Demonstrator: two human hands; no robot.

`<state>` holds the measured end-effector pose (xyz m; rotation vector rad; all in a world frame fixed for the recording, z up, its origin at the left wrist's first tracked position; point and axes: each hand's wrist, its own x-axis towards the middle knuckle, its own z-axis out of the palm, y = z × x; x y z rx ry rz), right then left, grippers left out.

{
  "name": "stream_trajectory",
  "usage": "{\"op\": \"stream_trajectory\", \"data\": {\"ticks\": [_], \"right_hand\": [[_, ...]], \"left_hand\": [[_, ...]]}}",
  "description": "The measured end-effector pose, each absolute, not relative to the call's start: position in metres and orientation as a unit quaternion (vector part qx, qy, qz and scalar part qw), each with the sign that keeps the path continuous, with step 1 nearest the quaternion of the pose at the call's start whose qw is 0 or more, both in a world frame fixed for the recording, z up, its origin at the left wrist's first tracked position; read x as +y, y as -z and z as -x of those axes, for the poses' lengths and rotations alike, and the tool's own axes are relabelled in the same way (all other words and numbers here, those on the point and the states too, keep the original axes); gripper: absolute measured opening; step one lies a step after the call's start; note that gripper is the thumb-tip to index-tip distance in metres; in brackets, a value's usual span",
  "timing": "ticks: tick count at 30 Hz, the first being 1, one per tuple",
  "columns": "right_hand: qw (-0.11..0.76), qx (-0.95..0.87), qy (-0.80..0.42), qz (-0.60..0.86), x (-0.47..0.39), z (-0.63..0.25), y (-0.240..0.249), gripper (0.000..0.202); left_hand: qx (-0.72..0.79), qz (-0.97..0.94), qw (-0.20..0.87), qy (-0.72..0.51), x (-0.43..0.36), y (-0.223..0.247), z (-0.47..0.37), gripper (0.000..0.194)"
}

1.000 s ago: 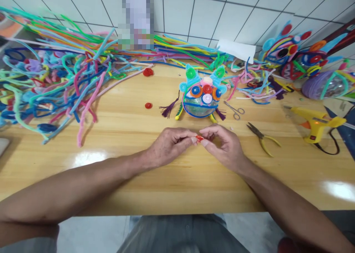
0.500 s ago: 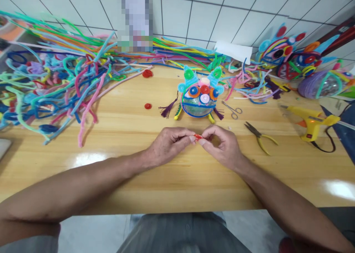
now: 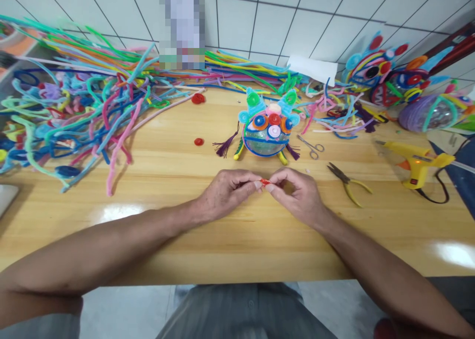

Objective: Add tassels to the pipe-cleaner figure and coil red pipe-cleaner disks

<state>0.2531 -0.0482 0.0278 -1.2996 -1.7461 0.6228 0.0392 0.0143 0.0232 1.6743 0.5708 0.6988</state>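
Between my fingertips is a small red piece of pipe cleaner (image 3: 264,182), mostly covered by the fingers. My left hand (image 3: 230,193) pinches its left end, and my right hand (image 3: 297,193) pinches the right end. Just beyond my hands stands a colourful animal-head figure (image 3: 265,138) with a clear round body, pipe-cleaner coils for eyes and nose, light blue ears and purple tassels. Two red pipe-cleaner coils (image 3: 198,98) lie apart on the wooden table to its left.
A tangled heap of pipe cleaners (image 3: 81,116) covers the left side. Small scissors (image 3: 311,147), yellow-handled pliers (image 3: 347,181) and a yellow glue gun (image 3: 415,163) lie to the right. Similar figures (image 3: 371,72) stand at the back right, near the tiled wall (image 3: 278,17).
My hands stay almost in the same place, both still pinching the red piece. Only a slight shift of the view shows.
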Motion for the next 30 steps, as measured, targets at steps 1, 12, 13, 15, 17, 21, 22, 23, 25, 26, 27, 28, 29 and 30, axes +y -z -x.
{"op": "stream_trajectory", "data": {"ticks": [1,12,13,15,17,21,22,23,25,26,27,28,29,30], "right_hand": [[0.425,-0.698,-0.249,0.52,-0.0482,-0.2528,-0.0282,0.01],[0.412,-0.69,-0.259,0.536,-0.047,-0.2538,-0.0266,0.009],[0.411,-0.688,-0.259,0.539,-0.047,-0.2537,-0.0263,0.009],[0.41,-0.687,-0.262,0.54,-0.047,-0.2532,-0.0265,0.009],[0.409,-0.688,-0.264,0.538,-0.047,-0.2527,-0.0274,0.009],[0.404,-0.695,-0.256,0.537,-0.0478,-0.2527,-0.0295,0.009],[0.401,-0.697,-0.254,0.537,-0.0481,-0.2529,-0.0298,0.009],[0.398,-0.7,-0.254,0.536,-0.0483,-0.2532,-0.03,0.009],[0.394,-0.702,-0.254,0.535,-0.0485,-0.2536,-0.03,0.008],[0.394,-0.702,-0.255,0.535,-0.0485,-0.2537,-0.0299,0.008],[0.396,-0.701,-0.255,0.535,-0.0484,-0.2536,-0.0298,0.009],[0.399,-0.7,-0.256,0.534,-0.0483,-0.2534,-0.0297,0.009],[0.402,-0.698,-0.258,0.533,-0.0482,-0.2531,-0.0297,0.009],[0.404,-0.696,-0.261,0.533,-0.0481,-0.2528,-0.0297,0.009]], "left_hand": [[0.244,-0.717,0.58,-0.3,0.0142,-0.0231,-0.0392,0.027],[0.242,-0.715,0.583,-0.301,0.0156,-0.0213,-0.0401,0.028],[0.242,-0.715,0.582,-0.303,0.0156,-0.021,-0.0402,0.028],[0.239,-0.717,0.58,-0.304,0.0158,-0.0204,-0.0404,0.027],[0.237,-0.721,0.576,-0.303,0.0159,-0.0198,-0.0405,0.027],[0.24,-0.729,0.569,-0.297,0.0157,-0.02,-0.0404,0.028],[0.24,-0.729,0.569,-0.296,0.0155,-0.0207,-0.0402,0.028],[0.239,-0.728,0.57,-0.296,0.0153,-0.0215,-0.0401,0.027],[0.238,-0.725,0.573,-0.299,0.0151,-0.0232,-0.0397,0.026],[0.238,-0.724,0.574,-0.302,0.0151,-0.0239,-0.0396,0.026],[0.238,-0.723,0.574,-0.303,0.015,-0.0244,-0.0395,0.026],[0.239,-0.722,0.574,-0.303,0.0149,-0.0248,-0.0394,0.027],[0.24,-0.722,0.574,-0.303,0.0147,-0.025,-0.0393,0.027],[0.241,-0.723,0.573,-0.301,0.0146,-0.0251,-0.0392,0.028]]}}
